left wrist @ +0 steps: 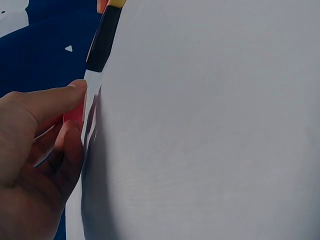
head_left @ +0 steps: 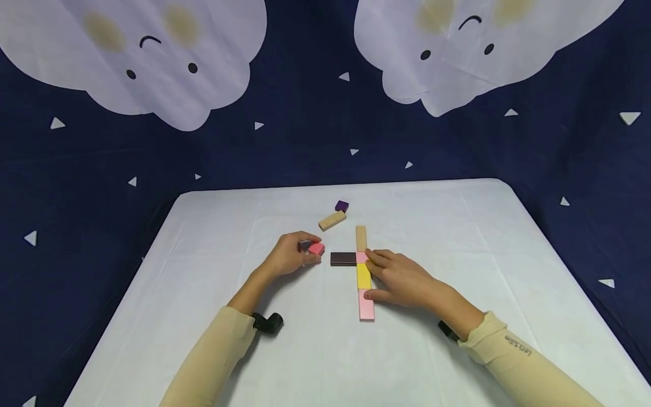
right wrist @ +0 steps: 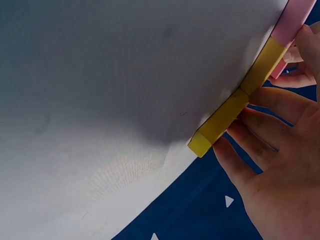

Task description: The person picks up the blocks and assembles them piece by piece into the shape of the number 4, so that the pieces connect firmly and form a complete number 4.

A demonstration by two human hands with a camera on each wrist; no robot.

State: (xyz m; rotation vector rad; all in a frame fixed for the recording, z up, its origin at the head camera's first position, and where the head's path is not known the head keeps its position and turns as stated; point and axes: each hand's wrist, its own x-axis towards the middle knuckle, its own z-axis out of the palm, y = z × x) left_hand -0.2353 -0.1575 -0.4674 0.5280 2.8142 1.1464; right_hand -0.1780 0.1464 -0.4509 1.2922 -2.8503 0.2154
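A small red block (head_left: 316, 249) is pinched between the thumb and fingers of my left hand (head_left: 291, 254), left of a flat layout of blocks. That layout has a black block (head_left: 343, 259), a small pink block (head_left: 361, 258) at the crossing, a wooden block (head_left: 361, 238) beyond it, then a yellow block (head_left: 363, 276) and a longer pink block (head_left: 366, 306) nearer me. My right hand (head_left: 402, 278) rests along its right side, fingers extended. In the right wrist view those fingers touch another yellow block (right wrist: 220, 117), mostly hidden under the hand in the head view.
A loose wooden block (head_left: 332, 220) lies at an angle behind the layout, with a purple block (head_left: 342, 206) by its far end. Everything is on a white-covered table (head_left: 229, 215). A dark blue cloth (head_left: 305, 152) with clouds and triangles hangs behind.
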